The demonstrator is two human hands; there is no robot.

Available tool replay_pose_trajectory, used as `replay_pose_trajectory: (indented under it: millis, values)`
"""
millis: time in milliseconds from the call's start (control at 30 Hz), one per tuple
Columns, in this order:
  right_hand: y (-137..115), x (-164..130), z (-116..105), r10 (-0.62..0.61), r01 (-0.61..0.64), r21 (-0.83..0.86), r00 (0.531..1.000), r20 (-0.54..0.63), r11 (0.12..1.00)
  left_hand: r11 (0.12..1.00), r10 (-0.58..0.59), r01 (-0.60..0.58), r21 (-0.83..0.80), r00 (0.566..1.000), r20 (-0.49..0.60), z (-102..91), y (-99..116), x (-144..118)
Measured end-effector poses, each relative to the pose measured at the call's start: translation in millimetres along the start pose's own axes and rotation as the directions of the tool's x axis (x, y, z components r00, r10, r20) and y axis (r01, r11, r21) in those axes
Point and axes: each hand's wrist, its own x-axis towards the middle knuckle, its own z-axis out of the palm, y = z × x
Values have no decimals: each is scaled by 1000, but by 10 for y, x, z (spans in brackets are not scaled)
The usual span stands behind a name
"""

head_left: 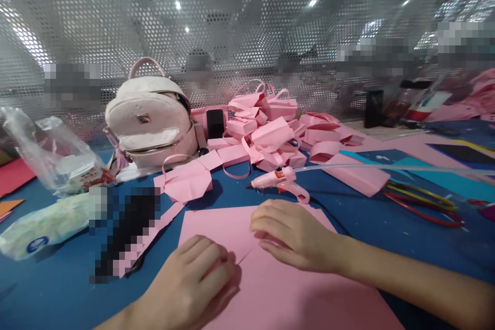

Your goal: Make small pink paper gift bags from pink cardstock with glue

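Observation:
A large sheet of pink paper (pixel 216 224) lies before me on the blue table, with a short edge or crease line running between my hands. My left hand (pixel 193 281) rests at its near left part, fingers curled and pressed to the paper; the fingertips are partly hidden. Higher up and to the right, my right hand (pixel 294 240) lies on the sheet with its fingers bent together over the paper. Just beyond that hand is a pink hot glue gun (pixel 280 180), its nozzle pointing left and a clear glue stick (pixel 348 167) trailing from its back.
Behind the glue gun is a heap of small pink paper bags (pixel 270 134). A cream backpack (pixel 152 118), a phone (pixel 215 124) and a plastic bag (pixel 58 149) stand at the back left. A tissue pack (pixel 50 224) lies left; coiled cords (pixel 425 201) lie right.

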Motion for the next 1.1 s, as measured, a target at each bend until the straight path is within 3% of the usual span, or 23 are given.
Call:
replay_pose_trajectory:
  millis: [167, 533, 800, 933, 1100]
  values:
    - [37, -13, -30, 97, -107, 127, 992, 82, 986, 997, 82, -79, -25, 989, 125, -32, 18, 41]
    - [96, -47, -7, 143, -155, 157, 986, 83, 975, 998, 33, -48, 33, 931, 363, -59, -50, 29]
    - [112, -82, -20, 183, -179, 78, 982, -49, 981, 996, 38, -57, 71, 969, 243, 176, -163, -147]
    - [93, -88, 19, 182, -182, -16, 983, -22, 983, 990, 33, -63, 124, 972, 232, 211, -198, -159]
    - [57, -111, 65, 212, -215, 48, 975, 64, 975, 993, 16, -48, 107, 961, 276, 241, -251, -198]
